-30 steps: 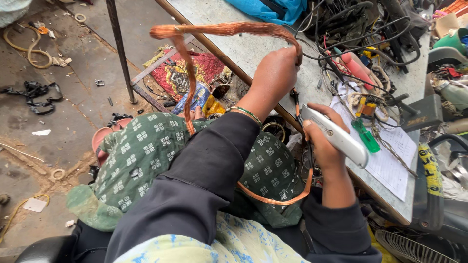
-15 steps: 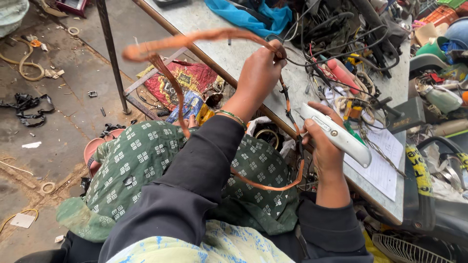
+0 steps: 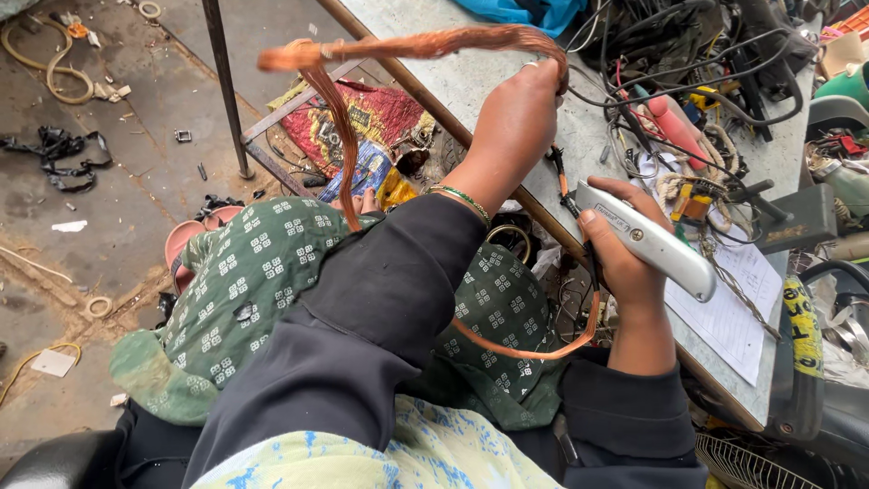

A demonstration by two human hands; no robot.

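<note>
Stripping copper wire over a cluttered workbench (image 3: 471,81)
Left hand (image 3: 520,104) clenched on bare copper strands (image 3: 425,43), right hand (image 3: 625,244) gripping grey utility knife (image 3: 647,240) against the orange-sheathed cable (image 3: 543,349)

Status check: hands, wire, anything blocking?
Left hand grips bare copper wire, raised over bench edge. Right hand holds utility knife at the wire. Cable clutter beyond; nothing blocking.

Copper wire (image 3: 425,43), utility knife (image 3: 647,240) in hands

Dirty concrete floor (image 3: 136,172) w/ scraps, grey workbench (image 3: 471,81), metal bench leg (image 3: 226,91), daylight
</note>
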